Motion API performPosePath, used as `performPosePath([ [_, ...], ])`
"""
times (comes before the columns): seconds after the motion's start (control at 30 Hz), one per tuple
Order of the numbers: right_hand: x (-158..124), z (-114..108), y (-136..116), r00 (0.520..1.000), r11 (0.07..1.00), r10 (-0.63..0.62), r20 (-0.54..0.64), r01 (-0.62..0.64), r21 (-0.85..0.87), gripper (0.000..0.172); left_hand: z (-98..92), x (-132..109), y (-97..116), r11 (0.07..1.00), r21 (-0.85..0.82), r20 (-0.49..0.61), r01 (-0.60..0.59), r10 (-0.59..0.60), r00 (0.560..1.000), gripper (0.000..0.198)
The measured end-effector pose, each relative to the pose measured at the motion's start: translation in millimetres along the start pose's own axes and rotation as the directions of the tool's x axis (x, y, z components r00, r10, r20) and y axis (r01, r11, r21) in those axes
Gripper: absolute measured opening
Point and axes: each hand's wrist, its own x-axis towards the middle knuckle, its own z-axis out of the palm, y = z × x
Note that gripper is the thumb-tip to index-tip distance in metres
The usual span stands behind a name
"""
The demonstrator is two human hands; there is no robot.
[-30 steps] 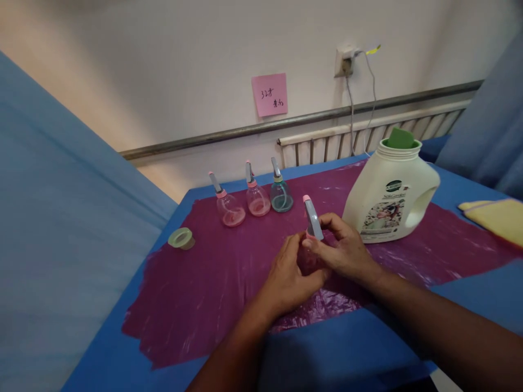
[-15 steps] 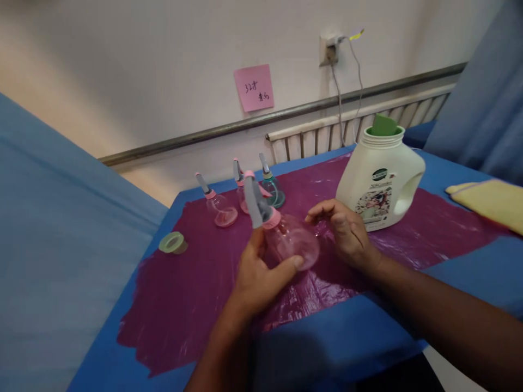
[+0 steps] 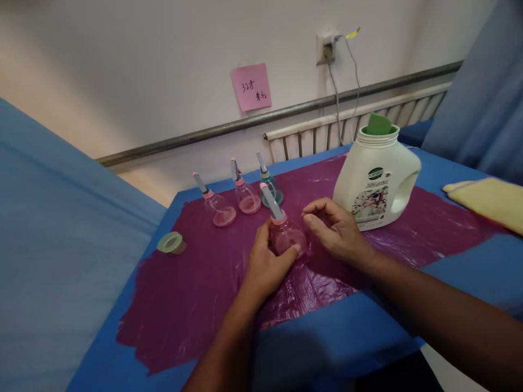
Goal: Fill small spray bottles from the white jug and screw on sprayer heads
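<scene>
My left hand [image 3: 267,267] is wrapped round the lower part of a clear pink spray bottle [image 3: 291,239] with a grey spray head and pink collar. The bottle stands nearly upright at the purple plastic sheet [image 3: 192,288]. To its right, my right hand [image 3: 337,231] is open, fingers curved and thumb apart, with nothing seen in it. Behind the left hand stand two more pink spray bottles [image 3: 220,211] and a teal spray bottle [image 3: 273,193]. Just beyond the right hand is a large cream detergent jug [image 3: 376,179], uncapped, with a green spout.
A pale green cap [image 3: 171,243] lies at the left of the sheet. Folded yellow cloth [image 3: 490,198] rests on the blue table cover [image 3: 486,272] at right. Blue curtains [image 3: 61,234] hang on both sides. A pink note [image 3: 251,87] and socket [image 3: 326,48] are on the wall.
My left hand has lowered the pink spray bottle toward the sheet and brought it more upright. My right hand stays beside it, open, its fingers slightly shifted.
</scene>
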Motion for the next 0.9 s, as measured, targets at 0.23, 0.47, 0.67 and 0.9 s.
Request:
performPosePath([
  [0.23,-3.3,10.2,0.9,0.999,0.995,-0.037,-0.008,0.036,-0.094,0.025,10.1,-5.0,4.3,0.998,0.061,0.074,0.028,-0.032,0.997,0.074],
  [0.47,-6.6,27.2,7.0,0.999,0.998,-0.017,-0.049,0.013,-0.068,0.034,9.7,-6.7,10.4,0.991,0.130,0.103,-0.015,0.001,0.995,0.065],
  [0.67,-12.0,26.1,11.2,1.000,1.000,0.011,0.009,-0.011,0.004,0.056,10.4,-7.1,8.5,0.994,0.109,0.107,-0.017,0.006,0.994,0.080],
  [0.9,-13.4,27.8,16.6,0.999,0.999,-0.011,-0.032,0.010,-0.044,0.063,10.9,-9.6,11.1,0.994,0.107,0.106,-0.028,0.017,0.994,0.074],
])
